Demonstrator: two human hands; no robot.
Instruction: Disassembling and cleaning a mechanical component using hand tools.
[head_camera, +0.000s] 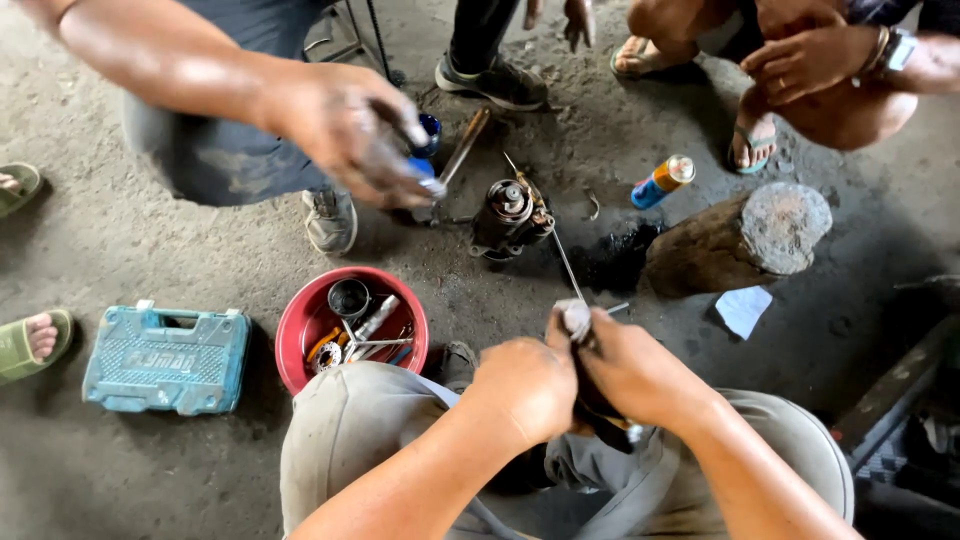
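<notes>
small metal part (576, 318) is clenched in both hands, left hand (525, 385) and right hand (635, 375).
it could be dropped onto the gritty floor (150, 470) if greasy grips slip.

I see a small, round, silvery metal part (575, 318) pinched at the fingertips where my two hands meet, its dull face turned up, with a dark, greasy piece (600, 408) hanging just below my grip.

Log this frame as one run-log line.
left hand: grips dark part at lap | right hand: holds small metal piece | nearby: motor-like unit, red bowl of tools | co-worker's hand above floor
</notes>
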